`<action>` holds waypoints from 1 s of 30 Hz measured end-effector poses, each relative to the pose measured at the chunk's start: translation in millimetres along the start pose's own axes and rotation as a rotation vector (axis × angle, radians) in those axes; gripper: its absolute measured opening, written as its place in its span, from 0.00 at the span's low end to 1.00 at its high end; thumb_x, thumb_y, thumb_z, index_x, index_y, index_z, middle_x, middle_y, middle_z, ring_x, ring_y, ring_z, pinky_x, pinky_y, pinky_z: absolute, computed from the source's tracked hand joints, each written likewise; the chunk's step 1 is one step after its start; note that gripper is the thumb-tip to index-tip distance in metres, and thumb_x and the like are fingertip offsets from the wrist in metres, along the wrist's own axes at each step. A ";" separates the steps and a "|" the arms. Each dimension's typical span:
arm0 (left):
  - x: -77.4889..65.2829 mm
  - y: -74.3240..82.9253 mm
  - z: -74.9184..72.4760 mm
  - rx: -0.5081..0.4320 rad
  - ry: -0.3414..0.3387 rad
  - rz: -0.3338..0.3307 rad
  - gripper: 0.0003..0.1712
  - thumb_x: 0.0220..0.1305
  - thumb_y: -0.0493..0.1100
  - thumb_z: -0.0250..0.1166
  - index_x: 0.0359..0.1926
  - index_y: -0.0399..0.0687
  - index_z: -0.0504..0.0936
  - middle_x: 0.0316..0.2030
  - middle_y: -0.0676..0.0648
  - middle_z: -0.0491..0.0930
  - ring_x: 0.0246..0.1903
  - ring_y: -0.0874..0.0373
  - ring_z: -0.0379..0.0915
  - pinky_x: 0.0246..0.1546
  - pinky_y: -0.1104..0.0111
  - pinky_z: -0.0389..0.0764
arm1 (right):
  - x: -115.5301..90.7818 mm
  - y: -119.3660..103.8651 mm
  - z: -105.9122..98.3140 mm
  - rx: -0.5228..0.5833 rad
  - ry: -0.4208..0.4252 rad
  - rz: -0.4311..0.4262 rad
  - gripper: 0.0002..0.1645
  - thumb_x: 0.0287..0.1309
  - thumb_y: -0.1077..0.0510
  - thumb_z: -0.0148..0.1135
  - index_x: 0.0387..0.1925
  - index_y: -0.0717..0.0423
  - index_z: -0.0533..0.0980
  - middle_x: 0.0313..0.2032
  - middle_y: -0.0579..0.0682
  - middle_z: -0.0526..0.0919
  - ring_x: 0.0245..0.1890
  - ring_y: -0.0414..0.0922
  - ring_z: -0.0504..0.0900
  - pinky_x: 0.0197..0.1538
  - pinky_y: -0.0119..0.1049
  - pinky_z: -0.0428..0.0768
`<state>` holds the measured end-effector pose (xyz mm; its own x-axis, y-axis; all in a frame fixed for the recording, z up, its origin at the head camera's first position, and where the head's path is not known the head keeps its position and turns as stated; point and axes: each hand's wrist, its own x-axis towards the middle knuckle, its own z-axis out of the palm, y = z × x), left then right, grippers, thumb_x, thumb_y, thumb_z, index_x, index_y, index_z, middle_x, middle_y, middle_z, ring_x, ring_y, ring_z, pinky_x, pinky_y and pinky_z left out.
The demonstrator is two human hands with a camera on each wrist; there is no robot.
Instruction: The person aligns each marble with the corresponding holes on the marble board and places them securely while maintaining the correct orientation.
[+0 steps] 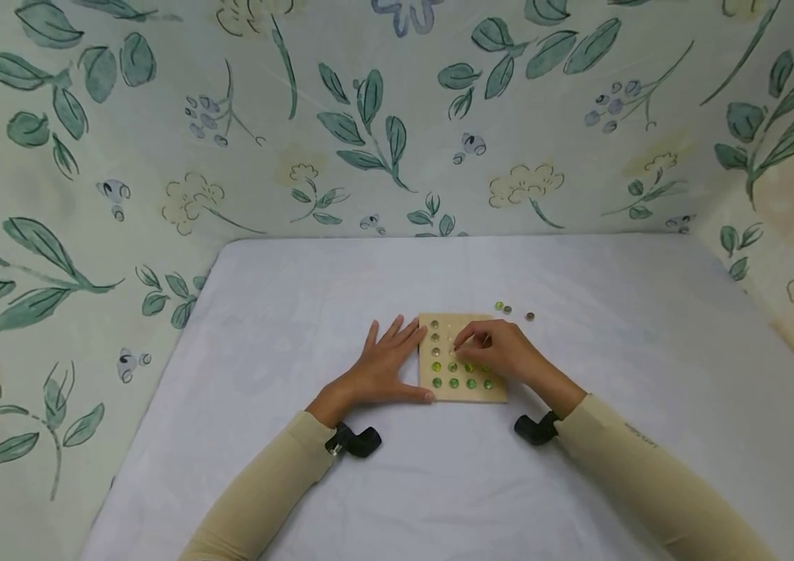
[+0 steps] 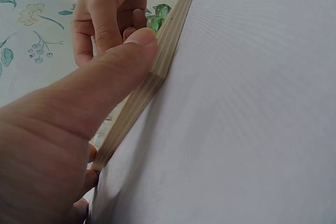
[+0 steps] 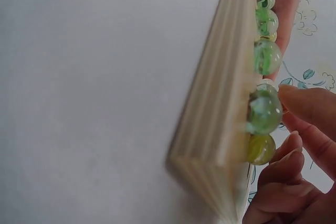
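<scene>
Leaf-and-flower printed cloth [image 1: 361, 210] stands behind a white-covered surface [image 1: 298, 288], where a square wooden board [image 1: 463, 396] lies flat. Green and yellow-green marbles [image 1: 453, 383] sit in the board's two nearest rows, and three brownish marbles [image 1: 435, 337] line its left column farther back. Above the board's middle, the right hand [image 1: 505, 347] has its grip pinched, thumb and forefinger together, on a small dark marble [image 1: 456, 348] mostly hidden by the fingertips. At the board's left edge, the left hand [image 1: 384, 366] lies with fingers spread, its grip closed around nothing; fingertips and thumb touch the board. Just beyond the board's far right corner rest three loose marbles [image 1: 507, 309]. Nearer than the board, black wrist devices [image 1: 361, 442] project from beige sleeves [image 1: 263, 483]; on the right one, a dark mark [image 1: 640, 435] resembles printing, too small to read.
</scene>
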<state>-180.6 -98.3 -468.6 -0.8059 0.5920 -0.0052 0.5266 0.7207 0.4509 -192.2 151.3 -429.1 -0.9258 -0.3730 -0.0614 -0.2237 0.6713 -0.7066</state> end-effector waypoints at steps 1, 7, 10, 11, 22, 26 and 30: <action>-0.4 0.5 0.5 0.003 -0.002 0.001 0.65 0.48 0.78 0.62 0.77 0.52 0.45 0.76 0.50 0.41 0.75 0.50 0.28 0.68 0.46 0.25 | -0.4 -0.6 1.0 0.002 -0.003 0.009 0.05 0.56 0.56 0.69 0.35 0.44 0.84 0.25 0.46 0.77 0.27 0.45 0.73 0.29 0.37 0.73; -6.0 4.1 2.0 -0.008 -0.015 0.000 0.65 0.48 0.78 0.62 0.77 0.51 0.46 0.76 0.49 0.42 0.75 0.49 0.28 0.68 0.45 0.25 | -3.2 -2.1 7.9 0.015 -0.021 0.010 0.04 0.56 0.56 0.69 0.35 0.46 0.84 0.23 0.47 0.76 0.24 0.44 0.72 0.26 0.35 0.71; -6.6 4.4 1.2 -0.007 -0.013 -0.003 0.65 0.48 0.77 0.62 0.77 0.51 0.46 0.76 0.49 0.42 0.75 0.49 0.28 0.68 0.45 0.26 | -2.6 -3.5 8.8 0.017 -0.015 -0.012 0.04 0.56 0.56 0.69 0.35 0.47 0.84 0.23 0.47 0.76 0.23 0.43 0.72 0.25 0.34 0.70; -6.3 4.2 1.0 -0.007 -0.008 -0.002 0.65 0.48 0.77 0.62 0.77 0.51 0.46 0.76 0.49 0.42 0.75 0.49 0.28 0.68 0.44 0.26 | -2.0 -4.2 8.6 0.017 -0.012 -0.015 0.04 0.56 0.56 0.69 0.35 0.47 0.84 0.23 0.47 0.75 0.23 0.43 0.72 0.25 0.34 0.70; -1.9 1.4 -0.2 0.002 -0.001 0.006 0.65 0.48 0.79 0.60 0.77 0.53 0.45 0.76 0.50 0.40 0.75 0.50 0.27 0.68 0.45 0.25 | 1.6 -2.9 5.8 -0.012 -0.011 -0.036 0.05 0.57 0.55 0.69 0.36 0.46 0.84 0.22 0.46 0.75 0.23 0.43 0.70 0.26 0.34 0.69; -1.9 1.7 -0.8 0.001 -0.007 0.004 0.65 0.48 0.79 0.60 0.77 0.53 0.45 0.76 0.51 0.40 0.75 0.50 0.27 0.68 0.46 0.24 | 2.1 -2.0 6.2 -0.012 -0.010 -0.040 0.05 0.57 0.55 0.69 0.37 0.46 0.84 0.22 0.46 0.76 0.23 0.43 0.71 0.27 0.34 0.70; -1.6 1.9 -0.7 -0.002 -0.002 0.010 0.65 0.48 0.78 0.61 0.77 0.52 0.45 0.76 0.50 0.40 0.75 0.50 0.27 0.68 0.46 0.25 | 2.1 -1.5 6.4 -0.016 -0.012 -0.040 0.05 0.57 0.55 0.69 0.37 0.46 0.84 0.23 0.46 0.76 0.23 0.43 0.71 0.27 0.34 0.69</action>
<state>-178.5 -98.1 -467.2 -0.8002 0.5997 -0.0029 0.5335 0.7142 0.4531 -191.9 145.5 -432.7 -0.9124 -0.4072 -0.0416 -0.2654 0.6657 -0.6974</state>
